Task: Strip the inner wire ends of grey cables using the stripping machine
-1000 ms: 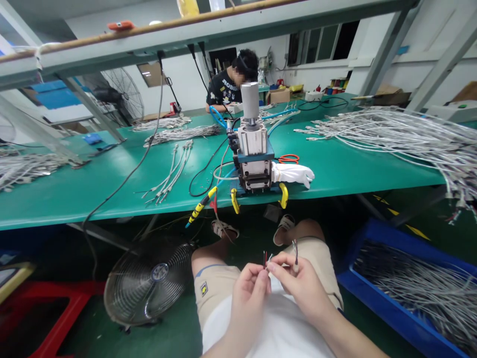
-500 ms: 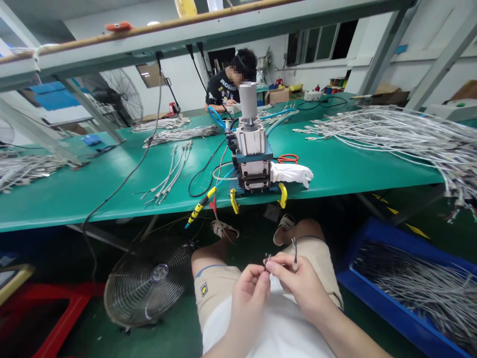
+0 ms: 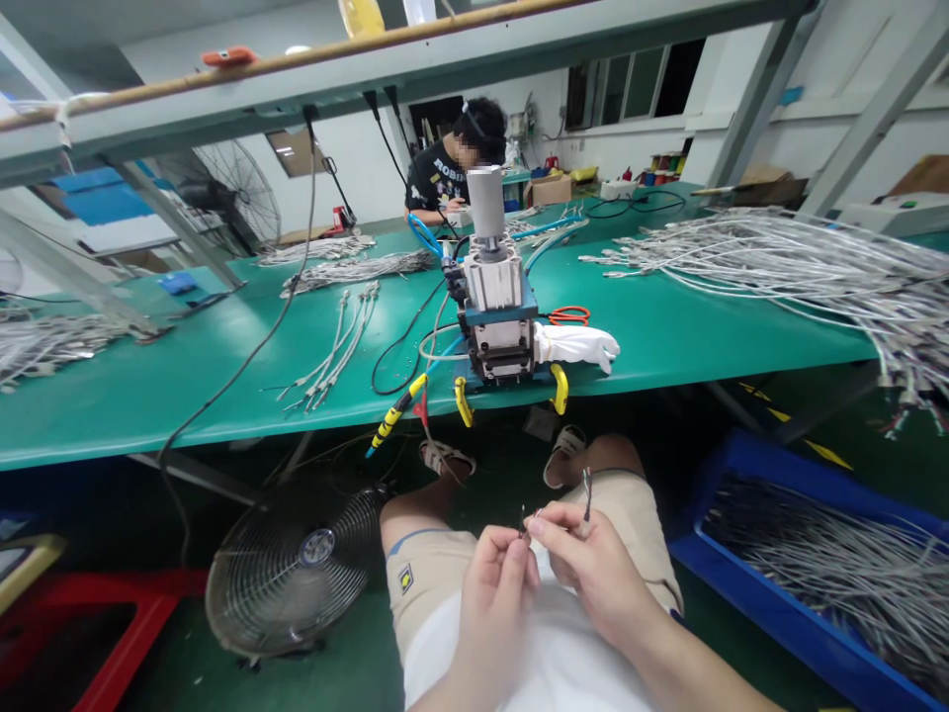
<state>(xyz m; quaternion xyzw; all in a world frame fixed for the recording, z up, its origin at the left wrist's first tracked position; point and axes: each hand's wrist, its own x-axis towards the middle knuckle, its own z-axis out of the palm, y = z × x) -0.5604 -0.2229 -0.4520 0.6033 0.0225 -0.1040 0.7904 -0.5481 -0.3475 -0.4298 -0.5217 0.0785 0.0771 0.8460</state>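
Above my lap, my left hand (image 3: 498, 574) pinches thin dark wire ends (image 3: 523, 518) between thumb and fingers. My right hand (image 3: 589, 564) is closed just beside it, its thumb and forefinger pinching at the same small bunch of wires. A cable end (image 3: 587, 494) with bared, coloured wires sticks up between the fingers of my right hand. My palms hide the rest of what I hold. In front of me, at the table's edge, stands a pneumatic machine (image 3: 498, 307) with a grey cylinder on top.
A white glove (image 3: 576, 346) and orange-handled scissors (image 3: 567, 315) lie beside the machine. Cables (image 3: 786, 257) are heaped on the green table (image 3: 667, 341). A blue bin (image 3: 786, 618) of cables stands right, a floor fan (image 3: 297, 564) left. Another person (image 3: 437, 178) sits across.
My fingertips have shifted slightly on the wires; a dark wire now stands up at my left fingertips. The view has moved a little. Both hands stay together above my lap.
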